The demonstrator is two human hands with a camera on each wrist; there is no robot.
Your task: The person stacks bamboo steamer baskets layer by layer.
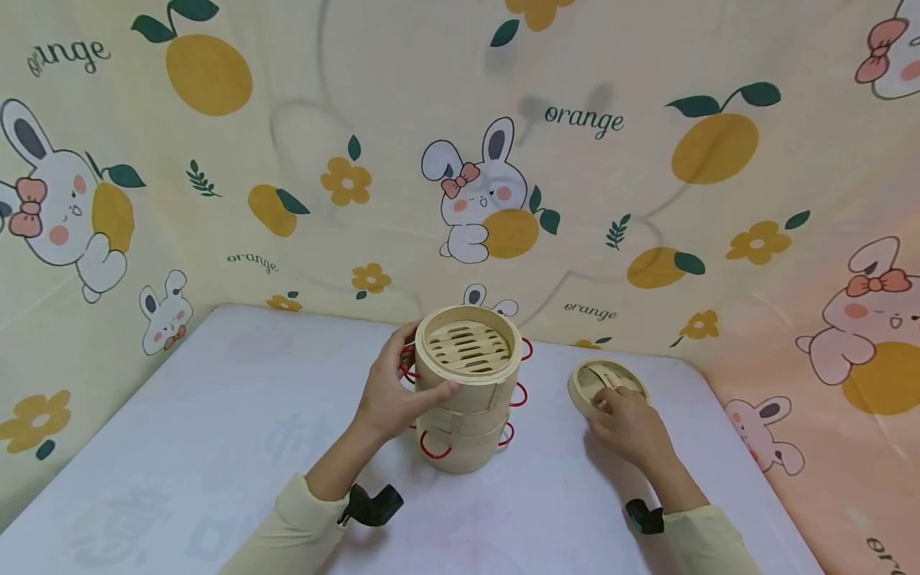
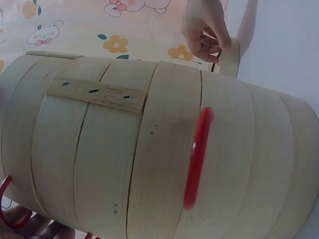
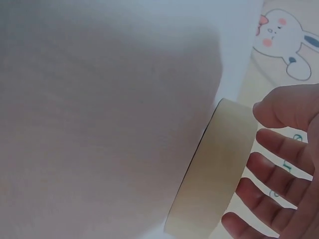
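Observation:
A stack of round bamboo steamer baskets [image 1: 467,411] stands upright on the table, with red loop handles on its sides. Its uncovered top shows a slatted base [image 1: 470,348]. My left hand [image 1: 397,391] grips the stack's upper left side, thumb across the front. Off to the right, my right hand [image 1: 634,427] pinches the top strap of the round bamboo steamer lid [image 1: 575,389]. In the right wrist view, the lid's side wall [image 3: 214,172] appears tilted beside the fingertips; whether it touches the table cannot be told. The stack's wall [image 2: 169,149] fills the left wrist view.
The white table [image 1: 237,447] extends around the stack and ends at a right edge near the lid. Behind it hangs a cream cloth [image 1: 402,96] printed with rabbits and oranges. Each wrist wears a black camera mount, such as the left mount [image 1: 375,505].

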